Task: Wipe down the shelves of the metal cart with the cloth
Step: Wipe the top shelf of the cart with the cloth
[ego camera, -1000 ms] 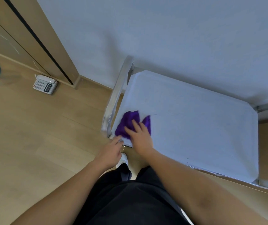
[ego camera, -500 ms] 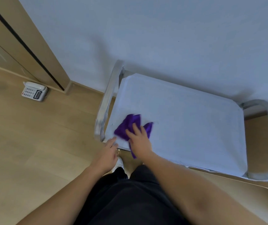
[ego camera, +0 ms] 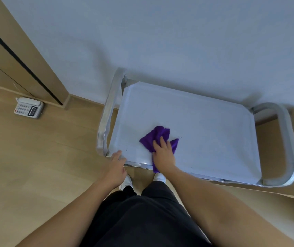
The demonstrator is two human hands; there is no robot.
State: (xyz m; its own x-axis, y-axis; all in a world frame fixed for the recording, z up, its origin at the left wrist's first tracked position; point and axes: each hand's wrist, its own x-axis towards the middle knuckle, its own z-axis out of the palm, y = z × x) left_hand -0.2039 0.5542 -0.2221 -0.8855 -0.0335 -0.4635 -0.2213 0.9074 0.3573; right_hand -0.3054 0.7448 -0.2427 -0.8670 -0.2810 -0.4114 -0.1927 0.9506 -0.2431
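Note:
The metal cart [ego camera: 205, 125] stands against the white wall, its flat top shelf facing up, with a tubular handle at each end. A crumpled purple cloth [ego camera: 156, 135] lies on the near left part of the top shelf, one end hanging over the front edge. My right hand [ego camera: 164, 152] presses flat on the cloth. At the cart's near left corner my left hand [ego camera: 114, 166] rests with fingertips on the edge beside the left handle [ego camera: 107, 118]. Lower shelves are hidden under the top one.
A white desk telephone [ego camera: 29, 107] sits on the wooden floor by a wooden door frame [ego camera: 35, 65] at the left. The wall runs right behind the cart. My legs and white shoes [ego camera: 126, 181] stand close to its front edge.
My right hand has slid the cloth to the right along the top shelf, away from the left corner. My left hand stays at the near left corner.

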